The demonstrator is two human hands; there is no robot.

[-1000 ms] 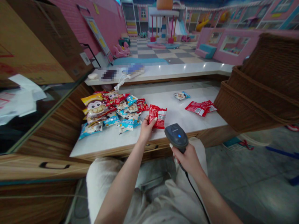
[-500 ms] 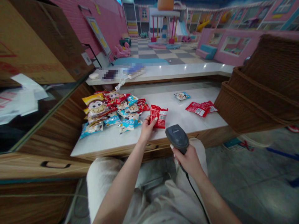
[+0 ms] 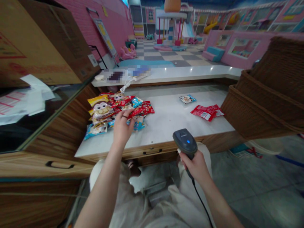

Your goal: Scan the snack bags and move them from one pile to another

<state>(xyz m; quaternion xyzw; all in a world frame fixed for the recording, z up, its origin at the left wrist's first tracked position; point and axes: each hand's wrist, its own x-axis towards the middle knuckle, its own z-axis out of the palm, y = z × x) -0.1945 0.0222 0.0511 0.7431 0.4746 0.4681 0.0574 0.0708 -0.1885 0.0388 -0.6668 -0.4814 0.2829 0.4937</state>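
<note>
My left hand [image 3: 123, 125] is over the pile of snack packets, thumb and fingers closed on a red snack packet [image 3: 138, 110]. Its fingers hide part of that packet. Below it lie blue-and-white packets [image 3: 139, 124], and on the left a yellow packet [image 3: 101, 107] with a cartoon face. Another red packet [image 3: 149, 107] touches the pile's right side. In my right hand [image 3: 196, 164] is a dark barcode scanner [image 3: 185, 141], held above my lap at the counter's front edge. A blue light glows on its top, and its cord runs down past my wrist.
Apart from the pile, a small blue-and-white packet [image 3: 187, 99] and red packets [image 3: 206, 112] lie on the white counter [image 3: 166, 126]. Wicker baskets [image 3: 266, 95] stand at the right. A cardboard box [image 3: 47, 41] and papers [image 3: 26, 98] are at the left.
My left hand has moved left with the red packet, from the counter's front middle to the pile. The scanner's blue light has come on; my right hand stays nearly in place.
</note>
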